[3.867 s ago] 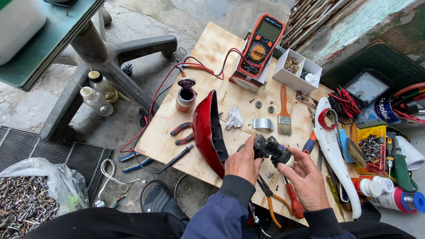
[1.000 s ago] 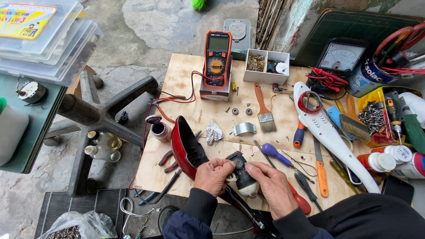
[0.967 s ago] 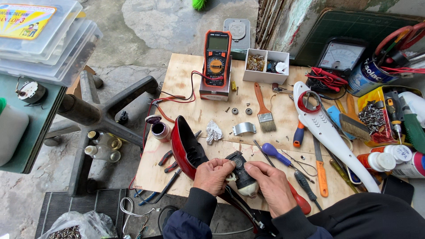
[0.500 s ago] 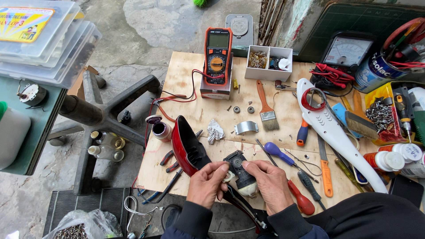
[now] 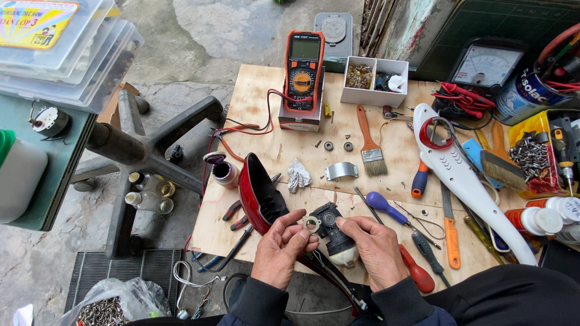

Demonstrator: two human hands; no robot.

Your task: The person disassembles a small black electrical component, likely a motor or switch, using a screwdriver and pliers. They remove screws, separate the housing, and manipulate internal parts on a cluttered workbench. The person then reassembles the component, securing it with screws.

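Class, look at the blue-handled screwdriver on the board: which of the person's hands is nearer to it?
Right. The right hand lies just below the blue-handled screwdriver, while the left hand sits farther left, beyond the small black motor.

Small black motor with a cream rounded end (image 5: 336,232), lying tilted over the plywood board's near edge, black face pointing up-left. Right beside that face sits a thin pale metal ring-shaped plate (image 5: 312,224), held up flat-on.
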